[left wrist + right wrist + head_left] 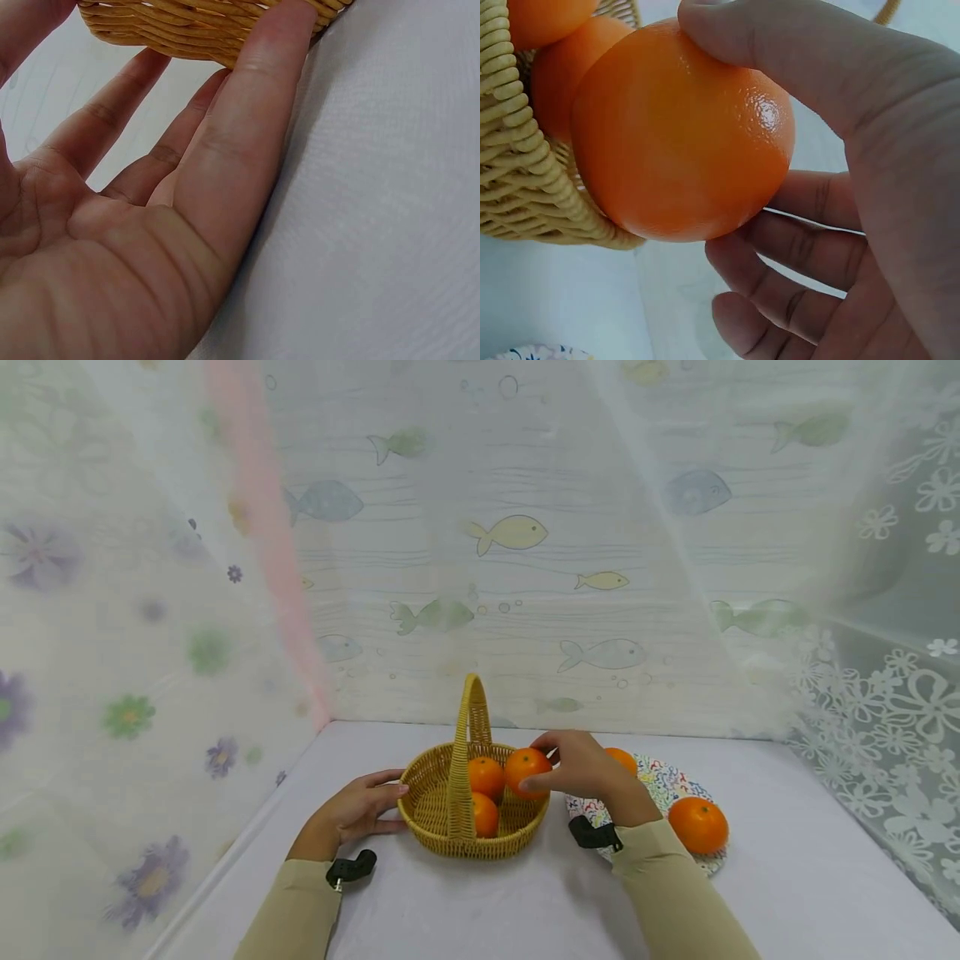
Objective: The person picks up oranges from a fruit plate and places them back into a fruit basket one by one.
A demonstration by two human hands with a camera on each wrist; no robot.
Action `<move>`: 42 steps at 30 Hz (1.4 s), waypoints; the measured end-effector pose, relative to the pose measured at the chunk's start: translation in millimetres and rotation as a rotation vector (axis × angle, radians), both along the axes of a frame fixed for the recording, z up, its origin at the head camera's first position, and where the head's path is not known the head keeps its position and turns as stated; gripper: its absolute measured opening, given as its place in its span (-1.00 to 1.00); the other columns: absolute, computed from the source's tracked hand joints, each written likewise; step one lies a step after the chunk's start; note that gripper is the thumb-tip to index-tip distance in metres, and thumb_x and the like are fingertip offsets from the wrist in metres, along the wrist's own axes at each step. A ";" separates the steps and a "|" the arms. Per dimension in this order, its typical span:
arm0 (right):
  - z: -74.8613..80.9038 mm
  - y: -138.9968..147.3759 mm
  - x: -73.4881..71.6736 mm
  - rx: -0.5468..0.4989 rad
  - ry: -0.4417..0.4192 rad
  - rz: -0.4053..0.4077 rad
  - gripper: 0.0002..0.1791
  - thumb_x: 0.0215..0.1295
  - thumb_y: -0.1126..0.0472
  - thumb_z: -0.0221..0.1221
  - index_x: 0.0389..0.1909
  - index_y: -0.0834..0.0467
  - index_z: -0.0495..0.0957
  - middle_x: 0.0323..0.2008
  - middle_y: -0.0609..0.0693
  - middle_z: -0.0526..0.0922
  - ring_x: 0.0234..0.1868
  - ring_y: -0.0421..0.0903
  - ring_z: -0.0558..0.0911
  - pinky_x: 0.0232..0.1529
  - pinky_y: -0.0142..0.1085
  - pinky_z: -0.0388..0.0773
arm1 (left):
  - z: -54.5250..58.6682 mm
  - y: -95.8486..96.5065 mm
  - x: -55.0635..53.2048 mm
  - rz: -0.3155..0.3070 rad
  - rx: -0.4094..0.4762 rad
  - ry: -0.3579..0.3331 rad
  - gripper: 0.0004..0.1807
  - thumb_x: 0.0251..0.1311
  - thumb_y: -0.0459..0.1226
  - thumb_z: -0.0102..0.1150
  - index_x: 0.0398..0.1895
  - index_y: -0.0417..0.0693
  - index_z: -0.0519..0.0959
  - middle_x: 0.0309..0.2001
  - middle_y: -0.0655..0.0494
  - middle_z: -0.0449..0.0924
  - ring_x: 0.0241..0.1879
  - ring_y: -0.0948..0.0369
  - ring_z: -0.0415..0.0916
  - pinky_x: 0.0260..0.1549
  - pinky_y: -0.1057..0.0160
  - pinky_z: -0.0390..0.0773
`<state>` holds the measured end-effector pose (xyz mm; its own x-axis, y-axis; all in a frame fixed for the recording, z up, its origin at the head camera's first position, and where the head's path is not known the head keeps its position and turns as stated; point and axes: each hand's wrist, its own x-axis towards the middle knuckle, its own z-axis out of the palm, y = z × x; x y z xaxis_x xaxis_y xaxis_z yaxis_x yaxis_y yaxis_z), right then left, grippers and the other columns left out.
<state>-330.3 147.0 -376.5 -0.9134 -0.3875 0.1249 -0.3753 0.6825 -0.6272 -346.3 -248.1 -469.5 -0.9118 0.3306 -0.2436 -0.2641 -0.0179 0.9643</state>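
My right hand [588, 770] holds an orange [682, 135] between thumb and fingers, at the right rim of a wicker basket [427, 839] with a tall arched handle. In the right wrist view this orange overlaps the basket's edge. Two more oranges lie inside the basket, one toward the back [486, 777] and one nearer the front [485, 816], partly behind the handle. My left hand [363, 810] touches the basket's left end, its thumb and fingers spread and fairly straight along the woven side, as the left wrist view [217, 157] also shows.
To the right of the basket is a plate [660, 781] with a colourful pattern, partly under my right forearm. It carries an orange [698, 825] at its front and another [622, 761] at its back. A white cloth covers the table [465, 910]; printed curtains [480, 568] stand behind.
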 end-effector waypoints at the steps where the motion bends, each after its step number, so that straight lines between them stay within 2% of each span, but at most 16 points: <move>1: -0.5 -1.2 -0.6 0.000 -0.006 0.001 -0.39 -0.03 -0.22 0.57 0.03 -0.05 0.70 -0.06 -0.18 0.70 -0.12 -0.11 0.62 -0.16 -0.27 0.65 | -0.2 -0.4 0.0 -0.002 -0.001 0.001 -0.28 0.43 -0.22 0.26 0.57 -0.13 0.23 0.37 -0.06 0.49 0.22 0.09 0.59 0.10 -0.19 0.67; 7: -1.7 -9.8 -2.0 0.020 -0.028 0.004 -0.38 -0.05 -0.21 0.58 0.02 -0.02 0.71 -0.07 -0.17 0.71 -0.16 -0.17 0.65 -0.14 -0.27 0.67 | -0.3 -1.0 0.2 -0.017 -0.006 0.011 -0.27 0.45 -0.21 0.24 0.59 -0.13 0.19 0.39 -0.08 0.46 0.24 0.09 0.58 0.11 -0.18 0.66; 14: -3.4 -20.2 -3.9 0.050 -0.029 0.013 -0.37 -0.03 -0.19 0.58 0.03 0.02 0.70 -0.08 -0.14 0.71 -0.15 -0.17 0.65 -0.10 -0.25 0.68 | 1.8 0.7 0.3 0.003 -0.014 0.005 -0.28 0.43 -0.21 0.26 0.57 -0.12 0.24 0.39 -0.08 0.47 0.24 0.07 0.58 0.10 -0.18 0.67; 26: -11.1 -33.9 -7.8 0.061 -0.060 -0.035 -0.25 -0.06 -0.24 0.58 0.11 0.08 0.66 -0.04 -0.09 0.70 -0.06 -0.12 0.62 0.05 -0.16 0.67 | 3.4 1.6 1.6 0.001 -0.008 0.003 -0.30 0.43 -0.22 0.25 0.56 -0.11 0.25 0.39 -0.09 0.47 0.24 0.07 0.58 0.11 -0.19 0.66; 33: -17.6 -39.2 -12.9 0.080 -0.072 -0.061 -0.27 -0.02 -0.24 0.56 0.11 0.08 0.66 -0.07 -0.09 0.70 -0.09 -0.12 0.61 0.06 -0.16 0.66 | 4.3 1.5 2.5 -0.006 -0.009 0.004 -0.29 0.44 -0.21 0.25 0.57 -0.12 0.24 0.42 -0.12 0.43 0.27 0.04 0.55 0.12 -0.18 0.66; 42: -25.4 -47.1 -15.8 0.072 -0.082 -0.053 -0.27 0.00 -0.26 0.54 0.09 0.12 0.66 -0.10 -0.08 0.71 -0.11 -0.13 0.62 0.02 -0.15 0.67 | 3.8 1.7 2.1 -0.015 -0.008 0.005 -0.30 0.46 -0.22 0.21 0.57 -0.13 0.22 0.46 -0.16 0.39 0.27 0.03 0.55 0.12 -0.19 0.65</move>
